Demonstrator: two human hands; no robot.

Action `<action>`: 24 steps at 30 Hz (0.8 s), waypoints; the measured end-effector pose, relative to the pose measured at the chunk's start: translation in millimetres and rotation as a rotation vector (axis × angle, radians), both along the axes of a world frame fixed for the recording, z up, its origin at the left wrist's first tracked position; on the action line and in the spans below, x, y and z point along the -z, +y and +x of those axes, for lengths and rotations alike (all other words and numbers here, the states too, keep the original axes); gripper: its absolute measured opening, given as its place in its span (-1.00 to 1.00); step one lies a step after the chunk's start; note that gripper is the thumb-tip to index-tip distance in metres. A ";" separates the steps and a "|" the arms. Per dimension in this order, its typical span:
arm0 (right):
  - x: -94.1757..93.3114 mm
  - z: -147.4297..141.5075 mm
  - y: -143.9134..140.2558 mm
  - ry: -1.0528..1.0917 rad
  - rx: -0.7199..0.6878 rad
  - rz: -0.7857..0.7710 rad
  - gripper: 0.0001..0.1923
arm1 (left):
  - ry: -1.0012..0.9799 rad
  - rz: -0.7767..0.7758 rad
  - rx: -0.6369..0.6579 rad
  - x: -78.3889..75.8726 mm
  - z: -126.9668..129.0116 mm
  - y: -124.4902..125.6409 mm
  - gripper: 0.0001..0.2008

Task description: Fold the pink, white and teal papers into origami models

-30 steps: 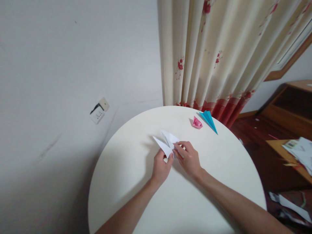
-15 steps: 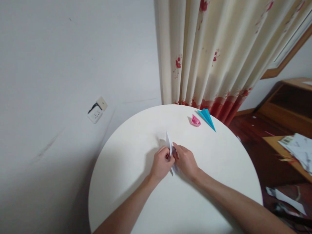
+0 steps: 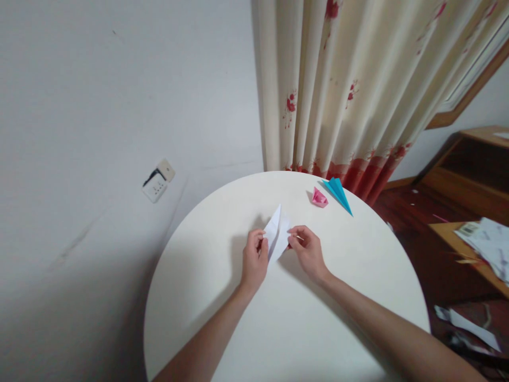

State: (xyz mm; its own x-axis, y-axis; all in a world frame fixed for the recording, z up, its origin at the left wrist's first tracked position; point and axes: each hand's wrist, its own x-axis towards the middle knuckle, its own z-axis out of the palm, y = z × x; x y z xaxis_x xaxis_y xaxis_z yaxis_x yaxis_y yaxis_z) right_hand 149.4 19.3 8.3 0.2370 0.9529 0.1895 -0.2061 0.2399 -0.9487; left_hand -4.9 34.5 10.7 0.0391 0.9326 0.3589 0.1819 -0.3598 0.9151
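A piece of folded white paper [image 3: 277, 233] is held between both hands over the round white table [image 3: 318, 329], its upper corner pointing away from me and its two sides spread apart with a gap along the middle. My left hand [image 3: 255, 260] pinches the left edge between thumb and fingers. On the other side, my right hand [image 3: 308, 252] pinches the right edge the same way. Part of each edge is hidden behind the fingertips.
Near the table's far edge sit a small pink folded paper piece [image 3: 319, 198] and a blue paper plane [image 3: 338, 195]. Behind hangs a flowered curtain [image 3: 338, 95]. On the left wall is a socket [image 3: 155, 187]. Papers [image 3: 487, 246] lie on a wooden surface at right.
My hands have moved apart, and the white paper, seen nearly edge-on before, now shows its two sides spread. The pink and blue pieces have stayed in place.
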 end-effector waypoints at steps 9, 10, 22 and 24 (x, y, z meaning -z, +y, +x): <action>2.0 8.2 -3.6 -0.325 -0.192 0.137 -0.55 | 0.231 0.128 0.004 -5.5 -3.8 0.0 -0.52; 1.9 10.4 -3.6 -0.388 -0.205 0.143 -0.54 | 0.250 0.150 0.004 -6.3 -4.5 0.3 -0.51; -20.1 27.4 -4.7 -1.029 -0.156 0.023 -0.64 | 0.340 0.295 0.067 -2.8 -7.4 0.6 -0.66; -23.6 29.1 -5.4 -1.163 -0.153 0.049 -0.63 | 0.338 0.321 0.046 -3.7 -7.6 0.3 -0.72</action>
